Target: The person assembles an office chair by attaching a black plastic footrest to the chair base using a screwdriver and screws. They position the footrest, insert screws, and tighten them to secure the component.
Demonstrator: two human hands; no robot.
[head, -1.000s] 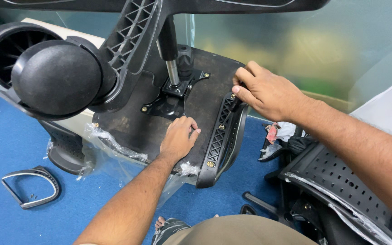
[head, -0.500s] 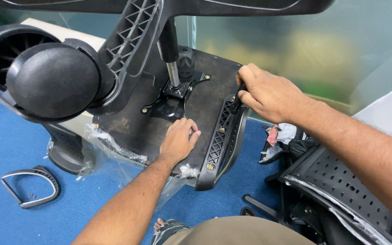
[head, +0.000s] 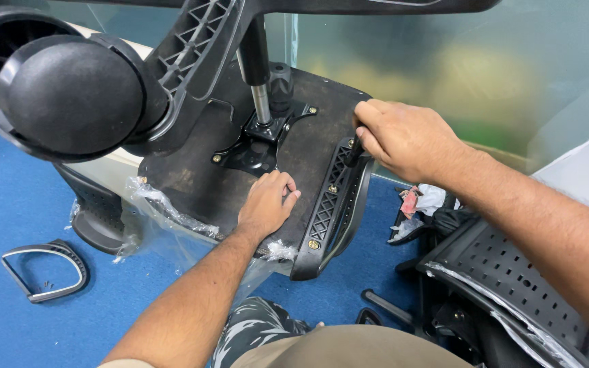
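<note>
The left hand lies on the seat, fingers half curled, grasping nothing. The right hand clenches the armrest top.

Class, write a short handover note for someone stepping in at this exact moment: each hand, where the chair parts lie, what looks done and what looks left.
Left hand: flat on the underside of the upturned seat pan, steadying it.
Right hand: closed around a dark tool, mostly hidden, at the top of the ribbed armrest bracket.
Mechanism plate with gas column sits bolted at the seat's centre.
A grey loop armrest lies loose on the blue floor.
Done: brass-coloured bolts show in the bracket.
Left, probably: the top fastening; the loose armrest.
</note>
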